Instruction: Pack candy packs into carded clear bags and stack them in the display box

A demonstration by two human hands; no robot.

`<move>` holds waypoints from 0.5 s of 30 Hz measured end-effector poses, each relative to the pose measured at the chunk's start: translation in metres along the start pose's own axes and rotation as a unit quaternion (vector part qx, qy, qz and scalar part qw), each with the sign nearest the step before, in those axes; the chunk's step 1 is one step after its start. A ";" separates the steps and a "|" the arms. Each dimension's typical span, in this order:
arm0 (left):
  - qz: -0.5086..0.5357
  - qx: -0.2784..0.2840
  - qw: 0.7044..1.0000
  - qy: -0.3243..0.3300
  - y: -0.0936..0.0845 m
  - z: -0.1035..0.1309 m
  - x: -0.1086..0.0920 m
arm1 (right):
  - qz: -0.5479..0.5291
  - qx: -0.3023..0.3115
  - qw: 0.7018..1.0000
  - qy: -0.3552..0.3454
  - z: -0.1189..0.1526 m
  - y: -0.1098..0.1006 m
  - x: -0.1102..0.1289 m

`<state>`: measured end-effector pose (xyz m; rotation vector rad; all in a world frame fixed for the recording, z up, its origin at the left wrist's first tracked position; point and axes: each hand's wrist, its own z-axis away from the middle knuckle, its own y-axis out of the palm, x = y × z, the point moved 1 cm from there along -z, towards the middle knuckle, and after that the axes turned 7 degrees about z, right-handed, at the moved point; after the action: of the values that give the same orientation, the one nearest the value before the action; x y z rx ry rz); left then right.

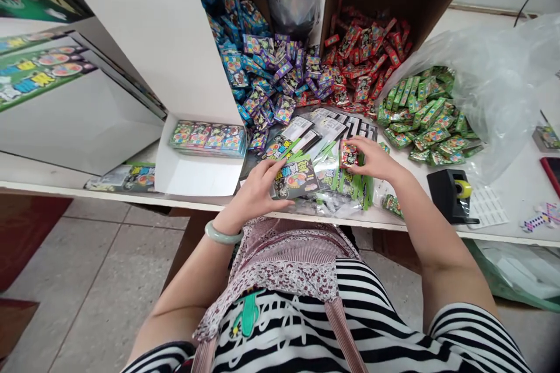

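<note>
My left hand (262, 189), a pale bangle on its wrist, has its fingers apart over the left edge of a dark printed packet (297, 178). It rests against that packet without wrapping round it. Between the thumb and fingers of my right hand (371, 158) is a small red box (349, 154). Both hands are over a pile of plastic packets with green edges (332, 178). White labels show on the packets behind.
Blue boxes (236, 70), purple boxes (284, 70), red boxes (363, 64) and green boxes (431, 113) lie in heaps behind. An open white carton (196, 178) holds small boxes at left. A black tape dispenser (448, 195) stands right. The table's front edge (210, 205) is near my waist.
</note>
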<state>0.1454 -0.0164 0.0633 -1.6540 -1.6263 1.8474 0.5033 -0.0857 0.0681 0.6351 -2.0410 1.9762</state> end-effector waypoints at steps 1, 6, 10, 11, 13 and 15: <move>-0.002 0.000 1.000 -0.001 0.000 -0.001 0.000 | -0.021 -0.030 0.999 -0.017 0.004 -0.005 0.009; -0.002 -0.002 1.000 0.008 0.001 -0.005 -0.001 | -0.045 0.022 0.990 -0.129 0.024 -0.032 0.068; -0.006 0.005 0.999 0.052 0.006 -0.010 -0.003 | 0.052 0.050 0.985 -0.158 0.022 -0.032 0.090; -0.009 0.011 0.998 0.060 0.007 -0.011 -0.004 | 0.076 0.051 0.984 -0.154 0.020 -0.030 0.091; -0.010 0.025 0.997 0.065 0.010 -0.011 -0.005 | 0.115 0.058 0.981 -0.148 0.017 -0.025 0.091; -0.001 0.034 0.998 0.060 0.011 -0.009 -0.006 | 0.136 0.066 0.977 -0.152 0.016 -0.022 0.091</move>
<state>0.1600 -0.0192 0.0603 -1.6981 -1.5006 1.7447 0.4355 -0.1148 0.1281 0.7629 -2.2931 2.3067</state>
